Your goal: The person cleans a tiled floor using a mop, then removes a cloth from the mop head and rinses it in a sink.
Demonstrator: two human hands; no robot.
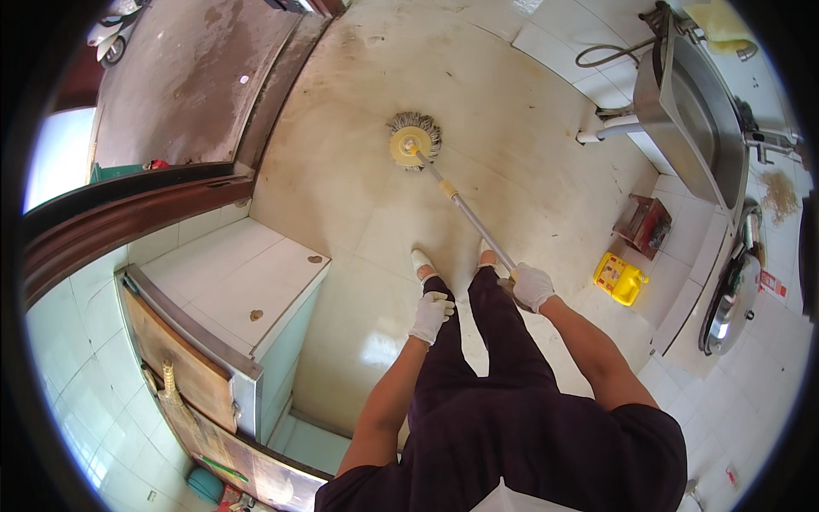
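My right hand [532, 288], in a white glove, is closed around the upper end of the metal mop handle [477, 224]. The handle slants up and to the left to a round mop head [409, 146], a yellow disc ringed with grey-white strands, which lies on the tiled floor [358, 211]. My left hand [432, 316], also in a white glove, is off the handle, in front of my left thigh. Its fingers are partly curled, and whether anything is in them cannot be told.
A white-tiled ledge [237, 275] juts out at left, below a door sill [269, 96]. On the right stand a steel sink [697, 115] with a grey drain pipe [614, 130], a small reddish stool [645, 225] and a yellow jug [619, 279]. A lidded wok [732, 307] sits on the counter.
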